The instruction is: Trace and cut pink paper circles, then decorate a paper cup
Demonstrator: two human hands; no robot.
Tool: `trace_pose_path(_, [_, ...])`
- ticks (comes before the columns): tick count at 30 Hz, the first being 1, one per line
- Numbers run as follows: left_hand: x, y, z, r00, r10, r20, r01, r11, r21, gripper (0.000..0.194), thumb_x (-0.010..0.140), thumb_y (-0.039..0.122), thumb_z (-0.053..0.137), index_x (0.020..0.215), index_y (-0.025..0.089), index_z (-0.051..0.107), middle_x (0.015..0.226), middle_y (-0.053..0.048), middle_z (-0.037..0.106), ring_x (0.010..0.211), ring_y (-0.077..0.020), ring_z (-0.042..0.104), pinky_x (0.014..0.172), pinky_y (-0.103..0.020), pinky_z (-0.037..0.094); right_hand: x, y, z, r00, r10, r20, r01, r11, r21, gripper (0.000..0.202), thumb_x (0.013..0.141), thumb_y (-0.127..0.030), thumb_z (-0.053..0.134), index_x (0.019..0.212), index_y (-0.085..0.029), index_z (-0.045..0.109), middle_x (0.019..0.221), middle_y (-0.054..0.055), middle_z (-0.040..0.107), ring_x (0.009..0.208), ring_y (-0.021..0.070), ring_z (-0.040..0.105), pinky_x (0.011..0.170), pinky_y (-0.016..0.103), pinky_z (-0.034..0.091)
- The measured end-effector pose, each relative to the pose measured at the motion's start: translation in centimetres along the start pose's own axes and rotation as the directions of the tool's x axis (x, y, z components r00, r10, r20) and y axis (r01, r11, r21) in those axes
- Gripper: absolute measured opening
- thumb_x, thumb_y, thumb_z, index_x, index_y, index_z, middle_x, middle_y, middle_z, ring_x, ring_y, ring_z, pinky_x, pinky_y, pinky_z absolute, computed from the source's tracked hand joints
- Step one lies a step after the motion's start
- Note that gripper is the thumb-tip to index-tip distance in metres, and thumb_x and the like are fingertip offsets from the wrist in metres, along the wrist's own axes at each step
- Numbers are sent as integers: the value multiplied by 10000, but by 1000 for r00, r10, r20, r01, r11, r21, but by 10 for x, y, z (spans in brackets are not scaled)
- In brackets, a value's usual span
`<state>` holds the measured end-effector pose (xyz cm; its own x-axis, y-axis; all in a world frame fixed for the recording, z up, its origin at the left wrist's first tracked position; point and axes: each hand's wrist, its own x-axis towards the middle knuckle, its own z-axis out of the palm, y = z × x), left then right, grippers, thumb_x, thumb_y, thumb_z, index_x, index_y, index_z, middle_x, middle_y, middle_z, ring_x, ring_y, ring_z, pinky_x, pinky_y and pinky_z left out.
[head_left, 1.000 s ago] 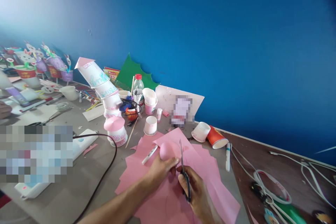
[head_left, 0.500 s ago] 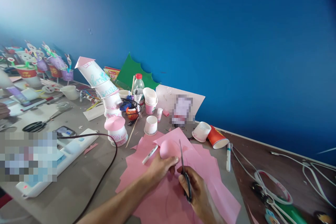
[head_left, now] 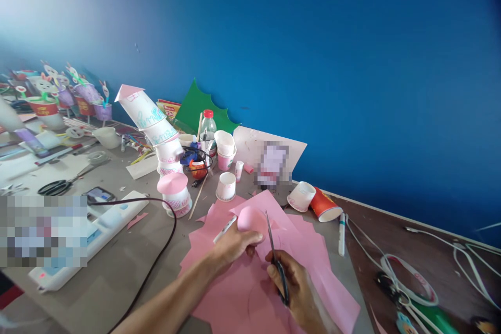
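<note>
- Left hand (head_left: pixel 235 245) pinched the rounded pink paper piece (head_left: pixel 250 219) at its 1 o'clock, thumb uppermost — likely to steady it, edge exposed.
- Right hand (head_left: pixel 295 279) gripped black-handled scissors (head_left: pixel 281 274), blades between 11 and 12 o'clock — presumably for control.
- Pink sheets (head_left: pixel 313 255) lay beneath both hands.

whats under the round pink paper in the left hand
Larger pink paper sheets show around and below the rounded pink paper, which the left hand holds. Whatever lies directly under that piece and the hand is covered.
</note>
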<state>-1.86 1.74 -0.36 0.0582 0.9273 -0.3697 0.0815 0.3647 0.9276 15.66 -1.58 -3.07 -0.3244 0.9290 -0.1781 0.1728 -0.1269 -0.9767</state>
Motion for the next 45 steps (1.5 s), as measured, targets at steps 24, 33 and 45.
trace_pose_path(24, [7, 2, -22, 987, 49, 151, -51, 999, 11, 190, 651, 296, 582, 547, 209, 448, 501, 49, 450, 518, -118, 381, 542, -269, 281, -4, -6, -1, 996, -33, 84, 39, 996, -79, 463, 856, -643, 547, 871, -180, 550, 589, -73, 374, 530, 98, 320, 483, 227, 263])
trace_pose_path(33, [9, 1, -24, 987, 30, 160, -24, 999, -38, 158, 635, 261, 594, 563, 201, 466, 490, 49, 473, 494, -113, 416, 512, -254, 324, -4, -11, -1, 996, -6, 85, 16, 993, -116, 499, 830, -682, 538, 866, -184, 542, 563, -76, 386, 517, 105, 339, 485, 223, 289])
trace_pose_path(45, [6, 2, -25, 989, 12, 146, 1, 997, -83, 197, 684, 324, 642, 577, 213, 519, 514, 29, 521, 490, -135, 455, 504, -260, 355, 4, -2, -12, 982, -67, -174, 42, 989, -144, 520, 796, -673, 579, 941, -174, 588, 537, -53, 477, 485, 138, 447, 466, 243, 348])
